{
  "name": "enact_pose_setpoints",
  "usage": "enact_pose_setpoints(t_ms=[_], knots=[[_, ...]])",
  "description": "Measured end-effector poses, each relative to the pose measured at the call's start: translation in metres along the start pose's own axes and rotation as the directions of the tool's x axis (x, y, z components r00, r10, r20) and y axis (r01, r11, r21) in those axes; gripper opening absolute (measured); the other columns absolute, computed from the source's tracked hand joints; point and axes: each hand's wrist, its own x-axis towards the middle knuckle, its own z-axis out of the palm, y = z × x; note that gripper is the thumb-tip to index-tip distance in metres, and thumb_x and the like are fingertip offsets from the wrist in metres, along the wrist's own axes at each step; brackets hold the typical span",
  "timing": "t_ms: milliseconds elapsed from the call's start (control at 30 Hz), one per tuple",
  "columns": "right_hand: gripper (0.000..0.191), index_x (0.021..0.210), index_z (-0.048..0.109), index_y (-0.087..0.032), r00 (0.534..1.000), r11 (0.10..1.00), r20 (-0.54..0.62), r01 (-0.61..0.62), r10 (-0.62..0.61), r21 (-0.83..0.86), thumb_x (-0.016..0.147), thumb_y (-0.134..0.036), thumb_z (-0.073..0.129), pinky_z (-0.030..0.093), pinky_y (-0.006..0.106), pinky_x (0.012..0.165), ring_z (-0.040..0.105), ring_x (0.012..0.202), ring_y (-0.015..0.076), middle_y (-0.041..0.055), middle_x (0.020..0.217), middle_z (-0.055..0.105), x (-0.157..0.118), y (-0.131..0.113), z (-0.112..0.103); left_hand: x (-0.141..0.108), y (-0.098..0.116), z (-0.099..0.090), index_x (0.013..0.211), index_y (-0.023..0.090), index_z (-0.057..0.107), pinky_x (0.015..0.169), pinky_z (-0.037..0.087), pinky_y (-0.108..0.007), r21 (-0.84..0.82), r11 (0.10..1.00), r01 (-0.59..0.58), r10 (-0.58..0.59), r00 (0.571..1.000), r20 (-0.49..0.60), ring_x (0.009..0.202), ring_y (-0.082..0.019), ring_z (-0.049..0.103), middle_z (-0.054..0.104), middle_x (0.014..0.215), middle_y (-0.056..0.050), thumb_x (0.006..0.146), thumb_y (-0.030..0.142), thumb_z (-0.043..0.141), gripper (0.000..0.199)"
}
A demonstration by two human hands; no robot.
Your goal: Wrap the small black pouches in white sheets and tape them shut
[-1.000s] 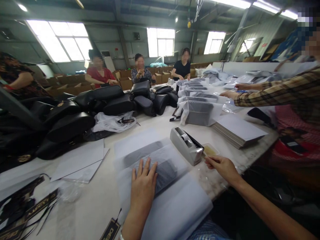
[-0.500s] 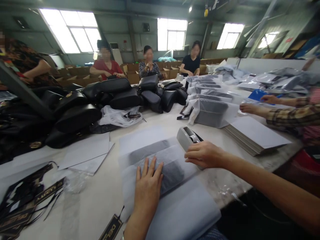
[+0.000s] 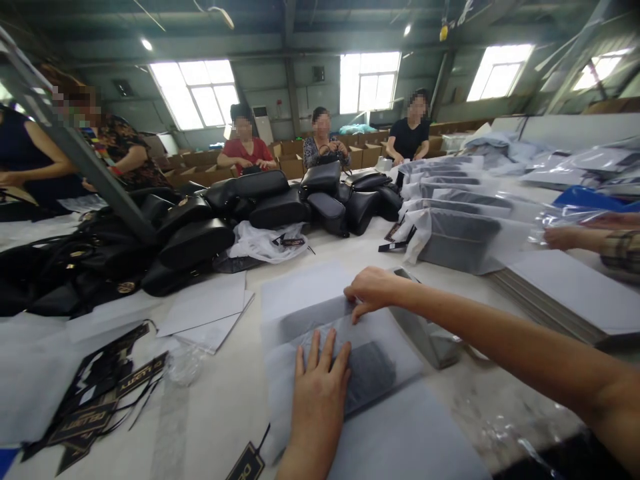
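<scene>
Left hand (image 3: 320, 393) spread flat, pinning the tissue-wrapped bundle (image 3: 345, 347); right hand (image 3: 373, 292) fingertips pressing the far fold, nearer the tape dispenser (image 3: 425, 333) alongside.

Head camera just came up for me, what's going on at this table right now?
A person is wrapping a dark item in white tissue paper on a long work table. The left hand lies flat on the wrapped bundle, pinning it, while the right hand presses fingertips on the paper's upper fold, beside the tape dispenser. Black bags are piled to the left, finished wrapped bundles are stacked at right, and other people sit working at the far end.
</scene>
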Motion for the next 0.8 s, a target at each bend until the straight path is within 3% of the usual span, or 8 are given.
enact_pose_setpoints(t_ms=[67,167,233,333,433,533,667,800], knots=[[0.054,0.094,0.073,-0.024,0.985,0.985,-0.013,-0.170,0.170,0.020,0.072,-0.073,0.066,0.040,0.028,0.065,0.068,0.080,0.0255,0.0084,0.083,0.075,0.001,0.010,0.003,0.000,0.000,-0.001,0.131,0.035,0.059,0.102,0.047,-0.060,0.005,1.000,0.003,-0.003,1.000,0.009,0.134,-0.034,0.047,0.052,0.146,-0.001,0.092,0.021,0.057,0.041],[0.037,0.095,0.072,-0.021,0.922,0.925,-0.080,-0.377,0.379,0.039,0.085,-0.056,0.062,0.043,0.030,0.067,0.069,0.083,0.0265,0.0109,0.090,0.075,-0.016,0.024,0.006,-0.001,0.000,-0.002,0.131,0.036,0.058,0.102,0.047,-0.059,0.009,1.000,0.003,-0.003,1.000,0.018,0.135,-0.033,0.046,0.051,0.146,-0.001,0.092,0.021,0.056,0.042],[0.029,0.103,0.070,-0.020,0.864,0.876,-0.143,-0.481,0.482,0.046,0.095,-0.042,0.051,0.045,0.031,0.069,0.069,0.088,0.0262,0.0120,0.100,0.074,-0.044,0.028,0.010,-0.001,0.000,-0.002,0.132,0.036,0.058,0.102,0.047,-0.059,0.004,1.000,0.001,-0.001,1.000,0.022,0.136,-0.033,0.046,0.050,0.147,0.000,0.093,0.021,0.056,0.042],[0.033,0.114,0.066,-0.023,0.745,0.787,-0.258,-0.596,0.615,0.157,0.096,-0.043,0.047,0.049,0.033,0.081,0.067,0.100,0.0245,0.0089,0.114,0.071,-0.102,0.026,0.023,-0.002,0.000,-0.002,0.131,0.036,0.059,0.102,0.046,-0.060,-0.011,1.000,0.010,-0.010,1.000,0.026,0.136,-0.033,0.045,0.050,0.147,-0.001,0.093,0.021,0.054,0.041],[0.037,0.103,0.073,-0.025,0.602,0.688,-0.335,-0.606,0.724,0.398,0.090,-0.053,0.054,0.044,0.037,0.100,0.061,0.115,0.0253,0.0069,0.122,0.068,-0.157,0.018,0.047,-0.001,0.001,-0.003,0.132,0.036,0.059,0.104,0.044,-0.060,-0.032,0.999,0.019,-0.018,0.999,0.030,0.137,-0.033,0.043,0.049,0.148,-0.001,0.095,0.021,0.051,0.040],[0.041,0.088,0.078,-0.024,0.519,0.550,-0.244,-0.589,0.819,0.593,0.085,-0.058,0.055,0.035,0.045,0.111,0.054,0.125,0.0297,0.0092,0.128,0.065,-0.190,0.008,0.075,-0.001,0.001,-0.005,0.132,0.034,0.058,0.105,0.042,-0.061,-0.044,0.999,0.012,-0.010,0.999,0.038,0.138,-0.033,0.042,0.048,0.149,-0.002,0.096,0.022,0.050,0.039],[0.040,0.079,0.080,-0.023,0.472,0.273,-0.029,-0.458,0.881,0.846,0.077,-0.059,0.064,0.036,0.046,0.110,0.056,0.123,0.0323,0.0125,0.134,0.061,-0.196,-0.004,0.093,-0.001,0.001,-0.008,0.133,0.032,0.058,0.104,0.043,-0.061,-0.028,1.000,-0.012,0.013,0.999,0.036,0.138,-0.034,0.042,0.048,0.149,-0.004,0.096,0.023,0.050,0.039],[0.036,0.081,0.080,-0.020,0.404,0.175,-0.030,-0.327,0.914,0.929,0.075,-0.054,0.068,0.039,0.041,0.108,0.058,0.121,0.0309,0.0127,0.138,0.058,-0.191,-0.019,0.084,-0.002,0.000,-0.012,0.134,0.031,0.057,0.103,0.044,-0.060,-0.003,1.000,-0.031,0.031,0.999,0.042,0.137,-0.034,0.044,0.048,0.149,-0.005,0.096,0.022,0.051,0.040]])
